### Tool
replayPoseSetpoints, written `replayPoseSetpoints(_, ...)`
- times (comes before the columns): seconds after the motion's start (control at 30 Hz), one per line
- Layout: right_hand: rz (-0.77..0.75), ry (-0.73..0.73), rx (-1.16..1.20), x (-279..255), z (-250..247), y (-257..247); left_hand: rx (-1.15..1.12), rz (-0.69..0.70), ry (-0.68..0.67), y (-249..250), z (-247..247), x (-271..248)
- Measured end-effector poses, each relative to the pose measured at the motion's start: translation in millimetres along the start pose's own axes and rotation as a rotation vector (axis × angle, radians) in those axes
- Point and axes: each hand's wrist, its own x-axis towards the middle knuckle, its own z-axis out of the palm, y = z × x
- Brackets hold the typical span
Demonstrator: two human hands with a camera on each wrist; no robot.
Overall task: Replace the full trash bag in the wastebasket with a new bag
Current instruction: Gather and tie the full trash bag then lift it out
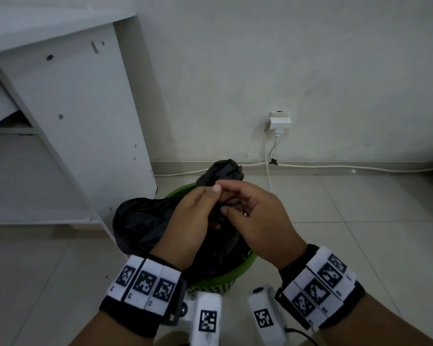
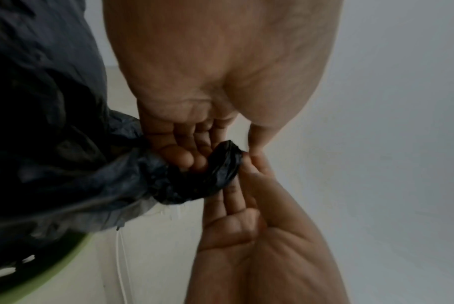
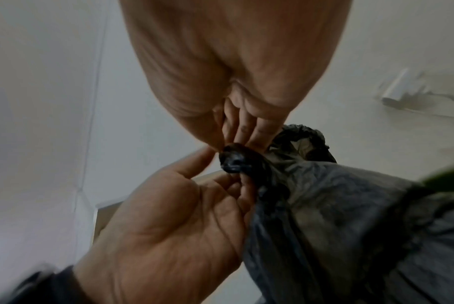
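While both hands' fingers [image 2: 184,158] pinch the black bag [image 1: 145,221], seemingly knotting it, pale floor tiles [image 1: 348,221] meet a white wall [image 1: 260,58].

No words, brand names or numbers can be read. The only signs are black-and-white square code patterns on the white wristband blocks [image 1: 143,285] at 7 o'clock and [image 1: 320,285] at 5 o'clock; tiny marks beside them are perhaps lettering, too small to tell.

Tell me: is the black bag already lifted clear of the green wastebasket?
No, the black bag sits inside the green wastebasket.
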Motion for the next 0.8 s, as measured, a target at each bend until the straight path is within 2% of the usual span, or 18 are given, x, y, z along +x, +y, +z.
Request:
replayPoseSetpoints(0.07, 0.092, 0.068, 0.136, -2.4, 0.0, -1.1, -0.019, -0.032, 0.008, 0.5, 1.5, 3.2)
replayPoseSetpoints(0.2, 0.302, 0.323, 0.324, -4.1, 2.2, -1.1, -0.010, 0.027, 0.058, -9.3, 2.6, 3.2)
replayPoseSetpoints(0.27, 0.423, 0.401, 0.423, -3.1, 2.2, -1.1, -0.067, 0.017, 0.101, -12.2, 3.0, 2.2)
replayPoseSetpoints(0.33, 0.576, 0.386, 0.456, -1.6, 0.1, 0.4, -0.128, -0.014, 0.105, -14.3, 3.2, 2.1)
replayPoseSetpoints(0.43, 0.707, 0.236, 0.478, -1.4, -2.0, 4.6, -0.135, -0.060, 0.053, -15.0, 3.9, -0.1)
replayPoseSetpoints(0.53, 0.623, 0.235, 0.634, 2.2, -2.9, 1.1, -0.124, -0.120, -0.027, -16.3, 5.3, -4.0)
replayPoseSetpoints(0.6, 0.530, 0.275, 0.673, 4.9, -3.9, -3.0, -0.118, -0.147, -0.021, -16.4, 4.6, -5.9)
replayPoseSetpoints(0.67, 0.366, 0.256, 0.529, 5.2, -4.4, -4.5, -0.117, -0.139, 0.014, -16.6, 3.4, -5.7)
replayPoseSetpoints(0.73, 0.172, 0.183, 0.264, 3.1, -3.2, -7.2, -0.168, -0.100, 0.035, -13.2, 3.8, -4.5)
replayPoseSetpoints(0.8, 0.045, 0.105, 0.118, -0.3, -1.3, -12.3, -0.266, -0.102, -0.003, -7.0, 3.9, -3.0)
